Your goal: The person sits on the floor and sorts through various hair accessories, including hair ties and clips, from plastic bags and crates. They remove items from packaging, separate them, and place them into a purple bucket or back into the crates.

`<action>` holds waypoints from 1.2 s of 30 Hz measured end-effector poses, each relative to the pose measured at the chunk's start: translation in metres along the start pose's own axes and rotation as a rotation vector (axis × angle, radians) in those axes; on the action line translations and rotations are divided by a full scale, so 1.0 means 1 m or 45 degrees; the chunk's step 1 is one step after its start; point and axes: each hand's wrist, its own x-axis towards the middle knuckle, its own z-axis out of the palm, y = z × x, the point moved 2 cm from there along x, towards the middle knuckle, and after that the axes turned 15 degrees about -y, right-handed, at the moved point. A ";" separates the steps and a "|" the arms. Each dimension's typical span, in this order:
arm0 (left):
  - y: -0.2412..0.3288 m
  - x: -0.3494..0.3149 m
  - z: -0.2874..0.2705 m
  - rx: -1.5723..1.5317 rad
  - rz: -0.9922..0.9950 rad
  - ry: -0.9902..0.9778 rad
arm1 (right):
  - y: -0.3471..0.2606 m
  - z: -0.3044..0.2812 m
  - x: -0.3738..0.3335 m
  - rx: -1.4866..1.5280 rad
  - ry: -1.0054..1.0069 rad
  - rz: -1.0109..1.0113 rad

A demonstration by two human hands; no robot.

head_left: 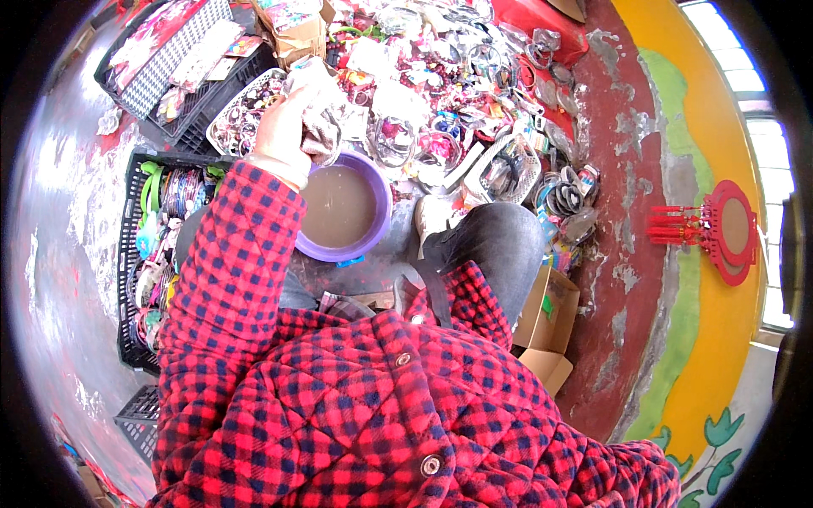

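Observation:
Stretched forward at the upper left, my left hand [281, 129] is closed round a crumpled grey-white cloth [323, 127]. The cloth hangs by the rim of a purple basin [383, 203], which stands between my legs with murky brownish water [339, 206] in it. Just left of the hand is a white basket [222, 131] filled with small hair ties and trinkets. My right hand is out of the picture; only its red-and-black checked sleeve [627, 474] shows at the lower right.
A black crate [129, 254] of headbands stands at my left, with more crates [190, 110] behind. Ahead lies a big heap of wrapped accessories [449, 76]. A white basket [529, 161] and an open cardboard box [549, 317] are at the right, beside a painted wall [627, 212].

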 end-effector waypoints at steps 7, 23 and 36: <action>0.003 -0.003 -0.001 -0.074 0.024 0.000 | 0.001 0.000 -0.001 -0.023 -0.009 -0.006; -0.002 -0.003 0.007 0.036 -0.059 -0.041 | 0.071 -0.001 -0.055 -0.131 -0.137 -0.099; -0.009 0.000 0.028 -0.235 0.089 -0.391 | -0.119 -0.202 -0.061 0.604 0.053 -0.852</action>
